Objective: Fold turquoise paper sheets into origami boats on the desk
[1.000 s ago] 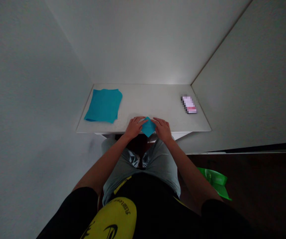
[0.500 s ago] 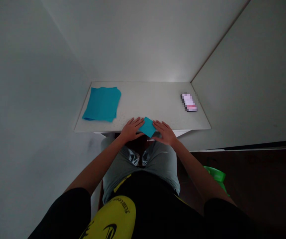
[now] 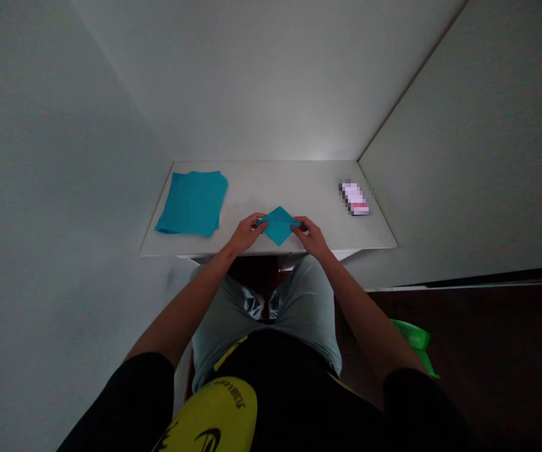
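Observation:
A small folded teal paper [image 3: 279, 224], lying as a diamond, rests near the front edge of the white table [image 3: 299, 188]. My left hand [image 3: 246, 231] pinches its left corner with closed fingers. My right hand [image 3: 311, 235] pinches its right corner the same way. Both forearms reach in from below over my lap.
A stack of flat teal paper sheets [image 3: 192, 202] lies at the table's left end. A blurred phone-like object [image 3: 355, 198] sits at the right end. White walls close in on the left, back and right. A green object [image 3: 414, 342] lies on the dark floor at right.
My hands lay flat on the paper with fingers out; now both pinch its side corners. The paper has turned into a diamond and sits a little farther from the table's edge.

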`<state>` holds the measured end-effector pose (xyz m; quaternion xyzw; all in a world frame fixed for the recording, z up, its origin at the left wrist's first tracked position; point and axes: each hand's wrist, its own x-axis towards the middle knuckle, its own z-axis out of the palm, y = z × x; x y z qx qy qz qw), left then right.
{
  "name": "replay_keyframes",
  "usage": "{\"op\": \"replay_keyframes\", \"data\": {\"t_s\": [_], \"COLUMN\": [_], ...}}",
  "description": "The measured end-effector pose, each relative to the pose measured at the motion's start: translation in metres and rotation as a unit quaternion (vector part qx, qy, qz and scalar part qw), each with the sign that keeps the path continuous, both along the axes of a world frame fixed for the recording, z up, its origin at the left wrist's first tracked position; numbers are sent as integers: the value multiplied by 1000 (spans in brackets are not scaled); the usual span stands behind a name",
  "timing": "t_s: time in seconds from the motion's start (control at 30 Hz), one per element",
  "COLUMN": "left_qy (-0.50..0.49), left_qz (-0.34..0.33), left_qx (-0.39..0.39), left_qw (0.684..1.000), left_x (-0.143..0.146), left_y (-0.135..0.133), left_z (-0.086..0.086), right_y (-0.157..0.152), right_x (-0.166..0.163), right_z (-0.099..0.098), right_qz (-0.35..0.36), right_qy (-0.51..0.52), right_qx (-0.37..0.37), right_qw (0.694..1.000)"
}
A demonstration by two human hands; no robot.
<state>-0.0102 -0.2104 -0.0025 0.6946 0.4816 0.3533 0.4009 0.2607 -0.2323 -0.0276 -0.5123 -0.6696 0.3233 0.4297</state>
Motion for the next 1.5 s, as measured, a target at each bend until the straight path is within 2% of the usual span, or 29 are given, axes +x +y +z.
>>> {"op": "replay_keyframes", "data": {"t_s": [0.07,0.13,0.3,0.4,0.53,0.6,0.73,0.87,0.97,1.1,1.23,1.37,1.5], "left_qy": [17,43,134,202,255,271,297,295,283,319,359,358,347], "left_qz": [-11,-23,-13,21,55,44,-1,-26,-8,13,-9,-53,-71], "left_qx": [-32,-30,49,88,127,139,159,182,185,159,160,122,79], "left_qw": [999,998,990,975,957,951,942,938,941,934,920,924,932], "left_x": [-3,-7,-11,-6,3,6,7,5,7,17,24,25,25], "left_y": [0,-3,-11,-15,-24,-29,-43,-54,-55,-43,-25,-13,-9], "left_z": [-7,-14,-21,-19,-15,-12,-11,-12,-11,-2,7,8,5], "right_y": [6,6,2,0,-10,-17,-31,-38,-36,-30,-24,-20,-19], "right_x": [2,4,6,-2,-21,-31,-45,-36,-19,-3,2,4,7], "right_z": [-7,-14,-17,-14,-10,-8,-9,-14,-17,-21,-22,-20,-17], "right_qz": [24,49,66,23,-64,-44,40,49,18,-16,-24,-44,-43], "right_qy": [-4,-20,-66,-120,-229,-264,-293,-291,-278,-254,-212,-164,-141], "right_qx": [-16,-16,7,29,75,85,98,100,93,83,92,92,89], "right_qw": [1000,998,996,992,968,960,950,950,956,964,973,981,985]}}
